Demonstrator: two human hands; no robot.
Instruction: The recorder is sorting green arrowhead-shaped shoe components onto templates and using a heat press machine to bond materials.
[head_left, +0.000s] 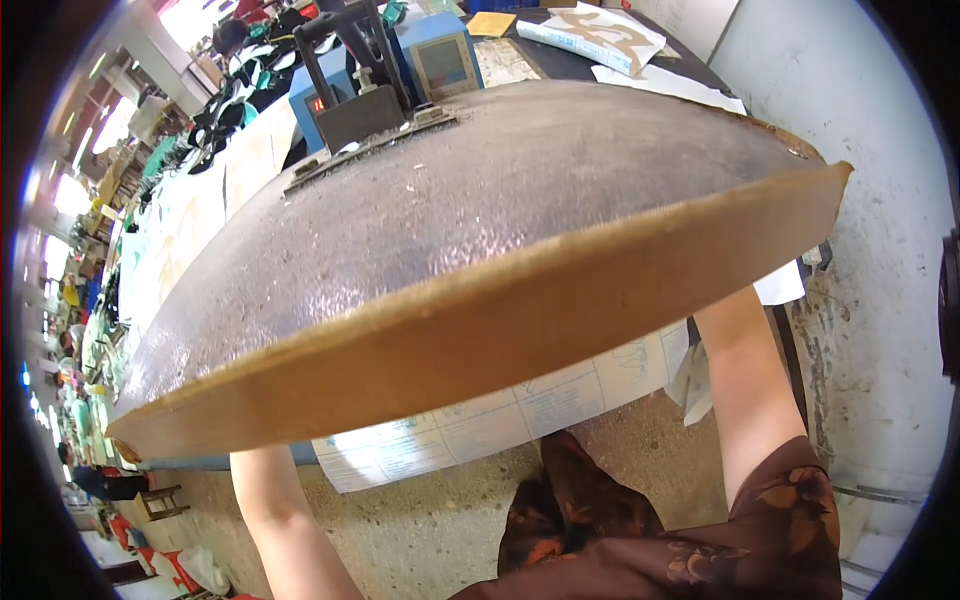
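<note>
A large grey press plate (470, 190) with a worn, scuffed top fills the middle of the view, tilted up to the right. Brown sheeting (470, 330) covers its near edge. My left forearm (275, 510) and my right forearm (745, 390) reach up and under that edge, one near each end. Both hands are hidden beneath the plate, so what they hold or touch does not show. Below the edge hangs a white printed sheet (510, 410) with a grid of lines. A dark metal bracket with bars (362, 118) is bolted on top of the plate.
Blue control boxes (430, 55) stand behind the plate. Papers and a rolled printed sheet (580, 45) lie on the dark table beyond. A stained white wall (860, 140) closes off the right. At the lower left is a wooden stool (165, 503), with a cluttered workshop farther off.
</note>
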